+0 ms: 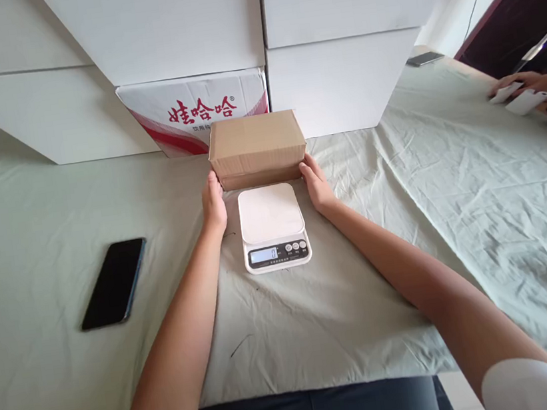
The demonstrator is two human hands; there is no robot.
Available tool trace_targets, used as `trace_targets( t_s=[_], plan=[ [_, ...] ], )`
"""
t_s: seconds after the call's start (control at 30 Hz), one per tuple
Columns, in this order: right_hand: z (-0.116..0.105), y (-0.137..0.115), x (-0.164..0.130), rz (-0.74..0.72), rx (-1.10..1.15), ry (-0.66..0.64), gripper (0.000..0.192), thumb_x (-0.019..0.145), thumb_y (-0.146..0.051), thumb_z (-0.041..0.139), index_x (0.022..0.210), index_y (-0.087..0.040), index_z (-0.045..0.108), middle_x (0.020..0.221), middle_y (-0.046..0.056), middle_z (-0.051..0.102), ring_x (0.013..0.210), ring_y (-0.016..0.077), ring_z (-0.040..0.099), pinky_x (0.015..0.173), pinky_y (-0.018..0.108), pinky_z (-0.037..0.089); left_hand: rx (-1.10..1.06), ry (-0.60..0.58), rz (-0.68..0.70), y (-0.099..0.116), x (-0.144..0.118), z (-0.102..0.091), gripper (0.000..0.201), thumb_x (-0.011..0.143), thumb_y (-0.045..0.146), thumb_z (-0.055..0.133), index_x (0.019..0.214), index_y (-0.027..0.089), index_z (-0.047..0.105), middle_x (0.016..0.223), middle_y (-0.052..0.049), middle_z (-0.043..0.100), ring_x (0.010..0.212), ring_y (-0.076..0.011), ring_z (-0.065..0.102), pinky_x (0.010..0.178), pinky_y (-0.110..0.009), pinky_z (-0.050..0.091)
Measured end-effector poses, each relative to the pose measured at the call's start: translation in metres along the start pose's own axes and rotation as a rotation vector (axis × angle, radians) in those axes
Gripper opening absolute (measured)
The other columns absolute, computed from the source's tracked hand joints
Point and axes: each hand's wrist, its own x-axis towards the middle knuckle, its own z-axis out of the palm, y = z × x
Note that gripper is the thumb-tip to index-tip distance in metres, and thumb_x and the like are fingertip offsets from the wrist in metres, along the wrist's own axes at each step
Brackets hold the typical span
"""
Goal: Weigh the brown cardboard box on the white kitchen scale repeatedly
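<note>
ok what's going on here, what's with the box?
A person has both hands on a brown cardboard box, the left hand at its left end and the right hand at its right end. The box sits just behind a small white kitchen scale, not on it; the scale's platform is bare and its display shows 0. A dark phone lies on the cloth to the left. White cartons are stacked behind. Another person's hands show at the right edge.
</note>
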Motion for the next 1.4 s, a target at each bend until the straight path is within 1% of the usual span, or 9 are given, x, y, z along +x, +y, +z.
trace_targets(
  t_s=[0.17, 0.4, 0.6, 0.87, 1.03, 1.17, 1.23, 1.33, 1.4],
  plan=[
    [0.0, -0.003, 0.001, -0.014, -0.018, -0.006, 0.083, 0.1, -0.085, 0.063, 0.167, -0.036, 0.063, 0.189, 0.001, 0.058, 0.186, 0.0349, 0.038, 0.16, 0.059, 0.024, -0.006, -0.014, 0.013, -0.002, 0.001, -0.001, 0.109, 0.087, 0.108, 0.064, 0.149, 0.02, 0.08, 0.175, -0.023, 0.071, 0.179, -0.0403, 0.055, 0.15, -0.053, 0.042],
    [-0.001, 0.001, 0.004, -0.026, -0.017, 0.001, 0.09, 0.094, -0.092, 0.067, 0.167, -0.039, 0.064, 0.185, 0.002, 0.062, 0.185, 0.0376, 0.038, 0.16, 0.06, 0.022, -0.002, -0.004, -0.017, 0.001, 0.0, -0.001, 0.103, 0.095, 0.101, 0.063, 0.161, 0.023, 0.074, 0.186, -0.02, 0.061, 0.182, -0.0346, 0.051, 0.151, -0.047, 0.04],
    [-0.001, 0.007, 0.007, -0.062, -0.025, -0.001, 0.086, 0.098, -0.09, 0.064, 0.167, -0.039, 0.064, 0.182, 0.003, 0.064, 0.185, 0.0372, 0.037, 0.159, 0.061, 0.025, -0.007, 0.015, -0.023, 0.002, 0.001, 0.0, 0.093, 0.097, 0.098, 0.065, 0.154, 0.026, 0.079, 0.182, -0.018, 0.067, 0.181, -0.0346, 0.053, 0.149, -0.047, 0.043],
    [0.0, 0.008, 0.006, -0.024, -0.016, 0.013, 0.084, 0.097, -0.086, 0.064, 0.164, -0.036, 0.064, 0.181, 0.005, 0.065, 0.18, 0.0379, 0.046, 0.158, 0.062, 0.026, -0.02, 0.009, -0.028, 0.002, 0.001, 0.0, 0.087, 0.096, 0.098, 0.067, 0.149, 0.03, 0.082, 0.18, -0.013, 0.07, 0.179, -0.0332, 0.055, 0.15, -0.047, 0.042],
    [0.001, 0.006, 0.006, -0.019, 0.009, 0.025, 0.083, 0.093, -0.086, 0.07, 0.159, -0.036, 0.067, 0.181, 0.003, 0.066, 0.18, 0.0381, 0.046, 0.159, 0.062, 0.025, -0.011, 0.016, -0.027, 0.002, 0.002, -0.001, 0.09, 0.097, 0.099, 0.065, 0.15, 0.028, 0.081, 0.18, -0.016, 0.069, 0.179, -0.0337, 0.055, 0.148, -0.046, 0.044],
    [0.001, 0.004, 0.006, -0.014, 0.012, 0.031, 0.083, 0.091, -0.085, 0.071, 0.157, -0.035, 0.069, 0.181, 0.005, 0.066, 0.178, 0.0379, 0.048, 0.158, 0.06, 0.028, -0.022, 0.004, -0.017, -0.001, 0.003, -0.002, 0.107, 0.085, 0.106, 0.068, 0.155, 0.025, 0.076, 0.182, -0.019, 0.066, 0.178, -0.0368, 0.056, 0.149, -0.05, 0.043],
    [0.002, 0.005, 0.005, -0.026, 0.02, 0.023, 0.084, 0.092, -0.085, 0.071, 0.158, -0.035, 0.068, 0.181, 0.005, 0.066, 0.179, 0.0376, 0.047, 0.158, 0.06, 0.028, -0.023, 0.009, -0.029, -0.002, 0.002, -0.002, 0.111, 0.081, 0.108, 0.069, 0.157, 0.027, 0.074, 0.184, -0.019, 0.064, 0.178, -0.0373, 0.055, 0.149, -0.052, 0.043],
    [0.002, 0.003, 0.002, -0.078, 0.037, 0.029, 0.081, 0.095, -0.084, 0.068, 0.16, -0.034, 0.067, 0.18, 0.007, 0.066, 0.181, 0.0366, 0.045, 0.155, 0.059, 0.032, -0.04, 0.047, -0.001, 0.004, 0.001, -0.002, 0.097, 0.081, 0.107, 0.072, 0.144, 0.033, 0.078, 0.176, -0.012, 0.071, 0.175, -0.0357, 0.059, 0.143, -0.05, 0.048],
    [0.002, -0.004, 0.0, -0.146, 0.068, 0.099, 0.074, 0.098, -0.083, 0.066, 0.154, -0.035, 0.069, 0.172, 0.008, 0.07, 0.175, 0.0357, 0.051, 0.15, 0.058, 0.042, -0.065, 0.113, 0.083, 0.018, 0.001, 0.0, 0.078, 0.087, 0.101, 0.073, 0.124, 0.033, 0.079, 0.154, -0.01, 0.082, 0.158, -0.0321, 0.071, 0.128, -0.043, 0.058]
  ],
)
